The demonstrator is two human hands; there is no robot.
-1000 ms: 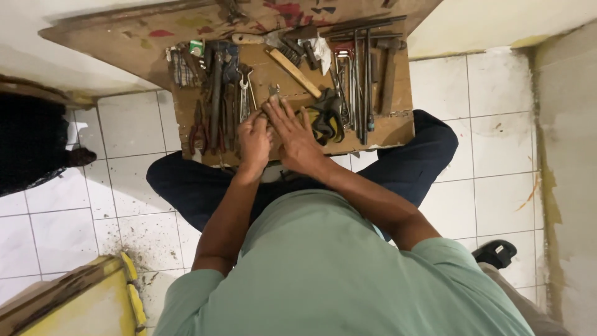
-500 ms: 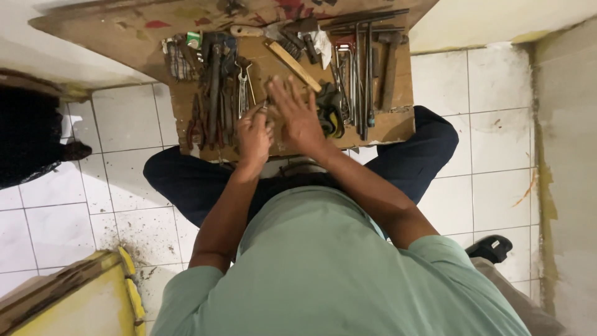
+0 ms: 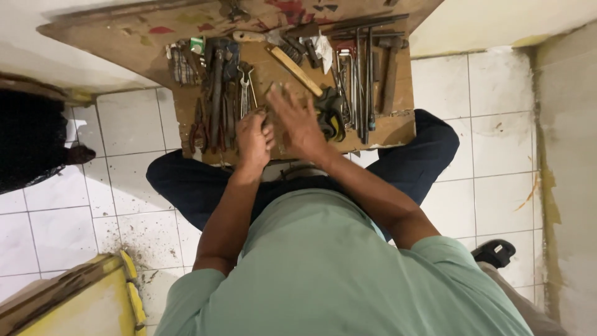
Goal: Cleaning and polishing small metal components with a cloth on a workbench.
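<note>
A wooden board (image 3: pixel 398 127) lies across my lap and carries many hand tools. My left hand (image 3: pixel 254 138) rests on its near edge with the fingers curled, just below two wrenches (image 3: pixel 245 93); anything inside it is hidden. My right hand (image 3: pixel 297 121) hovers flat beside it, fingers spread and blurred, holding nothing. A black-and-yellow tool (image 3: pixel 331 118) lies right of that hand. Red-handled pliers (image 3: pixel 199 127) sit to the left. Further out lie a wooden-handled tool (image 3: pixel 298 68), long metal rods (image 3: pixel 364 81) and a hammer (image 3: pixel 392 68).
White floor tiles (image 3: pixel 485 93) surround my seat, with dirt specks at lower left. A yellow wooden piece (image 3: pixel 81 305) lies at bottom left, a black sandal (image 3: pixel 494 252) at lower right, a dark object (image 3: pixel 31 143) at the left edge. A stained wall (image 3: pixel 572 155) runs along the right.
My right hand has lifted off my left hand and shifted slightly outward over the board, fingers spreading. The left hand stays at the board's near edge.
</note>
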